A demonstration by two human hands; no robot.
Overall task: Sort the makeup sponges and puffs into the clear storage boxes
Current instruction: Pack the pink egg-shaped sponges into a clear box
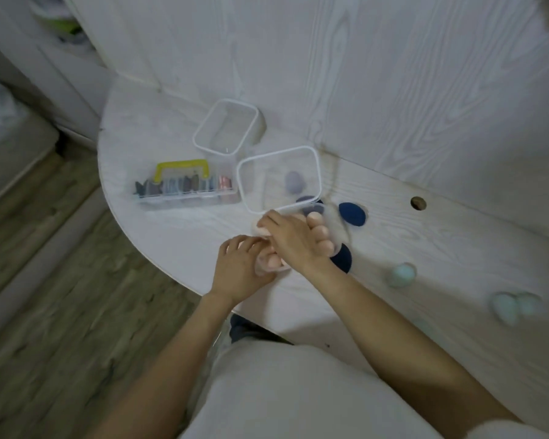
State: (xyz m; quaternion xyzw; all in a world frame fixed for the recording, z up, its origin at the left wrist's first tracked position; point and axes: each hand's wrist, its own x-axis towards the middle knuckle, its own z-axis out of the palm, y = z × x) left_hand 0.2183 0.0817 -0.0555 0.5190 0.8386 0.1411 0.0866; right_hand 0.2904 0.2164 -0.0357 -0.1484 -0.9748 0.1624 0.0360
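- Blur softens the whole view; edges of the small things on the table [178,223] are hard to make out.
- Right hand [293,237] lies over several peach sponges [320,231] in a row, fingers curled on them; how many it holds cannot be told.
- Left hand [240,264] is curled round more peach pieces [271,263], partly hidden under the right wrist.
- Near clear box [314,166] stands just beyond the hands, a purple sponge [293,182] inside; a dark one below it is half hidden by the box wall.
- Far clear box [203,131] stands behind it, touching or nearly so.
- Navy puff [352,214] lies right of the near box; another navy puff [343,259] is mostly covered by the right hand.
- Pale green sponges [401,274] lie well apart to the right, smeared by motion.
- Case with a yellow handle [184,182] stands left of the near box; its contents are unclear.
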